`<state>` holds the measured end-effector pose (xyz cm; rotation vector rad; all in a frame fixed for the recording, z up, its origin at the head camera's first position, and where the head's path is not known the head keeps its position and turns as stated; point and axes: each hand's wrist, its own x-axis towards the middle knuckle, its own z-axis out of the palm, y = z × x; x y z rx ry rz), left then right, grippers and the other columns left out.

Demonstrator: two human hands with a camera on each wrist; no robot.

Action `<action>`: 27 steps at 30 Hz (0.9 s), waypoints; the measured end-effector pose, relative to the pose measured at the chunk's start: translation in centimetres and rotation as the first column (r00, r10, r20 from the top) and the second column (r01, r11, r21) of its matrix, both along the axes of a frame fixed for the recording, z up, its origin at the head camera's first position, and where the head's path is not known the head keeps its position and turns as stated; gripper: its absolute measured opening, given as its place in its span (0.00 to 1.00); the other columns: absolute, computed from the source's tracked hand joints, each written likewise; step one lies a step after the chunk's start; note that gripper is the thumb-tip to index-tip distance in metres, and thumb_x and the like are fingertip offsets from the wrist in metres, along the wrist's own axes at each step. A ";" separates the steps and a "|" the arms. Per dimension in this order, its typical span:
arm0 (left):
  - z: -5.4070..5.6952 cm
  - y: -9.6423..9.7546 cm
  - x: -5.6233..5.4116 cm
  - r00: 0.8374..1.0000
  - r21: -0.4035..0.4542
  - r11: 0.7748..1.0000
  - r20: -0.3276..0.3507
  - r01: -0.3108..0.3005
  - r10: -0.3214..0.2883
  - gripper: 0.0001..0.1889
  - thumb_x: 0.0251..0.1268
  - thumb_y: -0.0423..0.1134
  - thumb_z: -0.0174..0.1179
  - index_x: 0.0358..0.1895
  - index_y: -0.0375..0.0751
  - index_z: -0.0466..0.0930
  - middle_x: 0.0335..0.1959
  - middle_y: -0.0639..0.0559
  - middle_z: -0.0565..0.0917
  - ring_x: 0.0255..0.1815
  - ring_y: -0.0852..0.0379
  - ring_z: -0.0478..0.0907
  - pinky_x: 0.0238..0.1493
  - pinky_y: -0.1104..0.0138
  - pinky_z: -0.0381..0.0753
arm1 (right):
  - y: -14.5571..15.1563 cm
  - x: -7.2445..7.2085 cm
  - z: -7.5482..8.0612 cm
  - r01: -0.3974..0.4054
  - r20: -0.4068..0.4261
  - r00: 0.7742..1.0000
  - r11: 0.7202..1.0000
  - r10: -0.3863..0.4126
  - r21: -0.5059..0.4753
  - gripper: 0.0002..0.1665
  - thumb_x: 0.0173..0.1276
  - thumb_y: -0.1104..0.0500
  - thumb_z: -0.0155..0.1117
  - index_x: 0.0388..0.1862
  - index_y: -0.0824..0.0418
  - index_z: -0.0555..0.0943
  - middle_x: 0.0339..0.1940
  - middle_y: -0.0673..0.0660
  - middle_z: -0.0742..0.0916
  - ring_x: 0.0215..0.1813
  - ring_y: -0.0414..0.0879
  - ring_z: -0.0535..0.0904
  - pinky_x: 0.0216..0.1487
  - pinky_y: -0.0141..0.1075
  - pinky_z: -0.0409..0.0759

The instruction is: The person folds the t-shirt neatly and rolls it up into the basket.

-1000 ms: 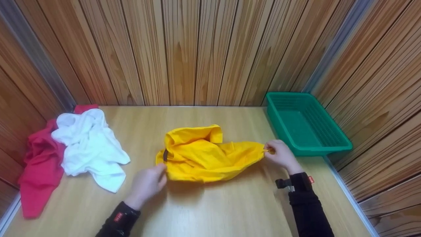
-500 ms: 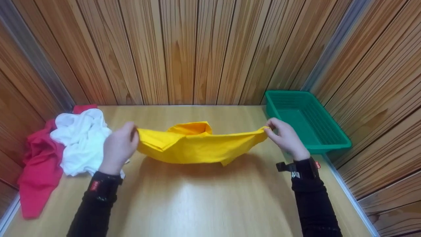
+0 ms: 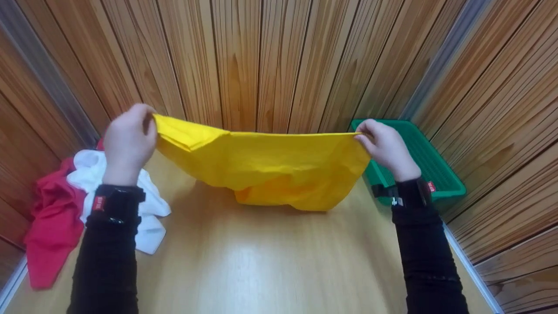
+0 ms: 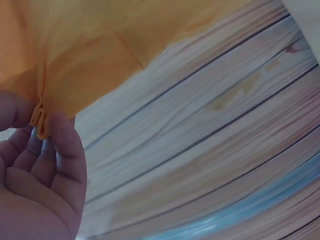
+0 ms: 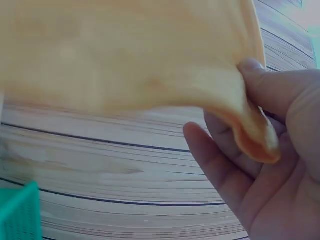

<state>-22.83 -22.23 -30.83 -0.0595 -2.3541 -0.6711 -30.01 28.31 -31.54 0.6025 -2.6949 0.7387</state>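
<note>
A yellow cloth (image 3: 279, 161) hangs stretched between my two hands, its upper edge nearly straight and its lower part drooping over the table. At its left end the fabric is folded over in layers. My left hand (image 3: 130, 139) pinches that upper left corner; in the left wrist view, thumb and fingers hold a small gathered bunch of the cloth (image 4: 100, 60). My right hand (image 3: 388, 146) pinches the upper right corner. In the right wrist view the thumb presses the cloth (image 5: 125, 55) against the fingers, and a folded end pokes out below.
On the left of the wooden table (image 3: 244, 261) lie a crumpled white cloth (image 3: 150, 218) and a red cloth (image 3: 54, 226), partly behind my left arm. A green basket (image 3: 436, 161) stands at the back right, partly behind my right hand. Wood-panelled walls (image 3: 261, 65) enclose the table.
Both hands have risen and moved apart, lifting the yellow cloth from a crumpled heap into a spread, hanging sheet. The left hand has shifted from the cloth's near side to its upper left corner.
</note>
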 end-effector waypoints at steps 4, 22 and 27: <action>2.0 -0.6 0.0 0.999 0.008 0.999 0.016 -0.032 0.031 0.12 0.71 0.32 0.56 0.53 0.30 0.77 0.46 0.32 0.82 0.48 0.34 0.78 0.55 0.45 0.76 | -0.3 -0.2 1.5 -0.029 -0.088 0.996 0.999 0.033 0.046 0.09 0.74 0.61 0.59 0.45 0.68 0.77 0.41 0.64 0.83 0.40 0.57 0.77 0.50 0.54 0.79; 4.7 -1.5 3.4 0.970 0.132 0.991 -0.234 -0.028 0.059 0.18 0.70 0.43 0.60 0.52 0.32 0.81 0.48 0.40 0.85 0.49 0.46 0.81 0.57 0.73 0.72 | 0.0 3.5 5.5 -0.255 -0.295 0.929 0.964 0.222 -0.078 0.05 0.71 0.67 0.62 0.41 0.69 0.80 0.37 0.57 0.83 0.37 0.43 0.74 0.43 0.26 0.73; 4.1 -1.9 4.2 0.945 0.143 0.990 -0.326 0.017 0.031 0.13 0.67 0.37 0.62 0.46 0.30 0.83 0.40 0.39 0.86 0.39 0.62 0.77 0.45 0.80 0.68 | 1.3 4.8 6.1 -0.407 -0.143 0.912 0.893 0.385 -0.192 0.06 0.68 0.75 0.60 0.41 0.69 0.81 0.34 0.57 0.82 0.29 0.44 0.76 0.33 0.27 0.78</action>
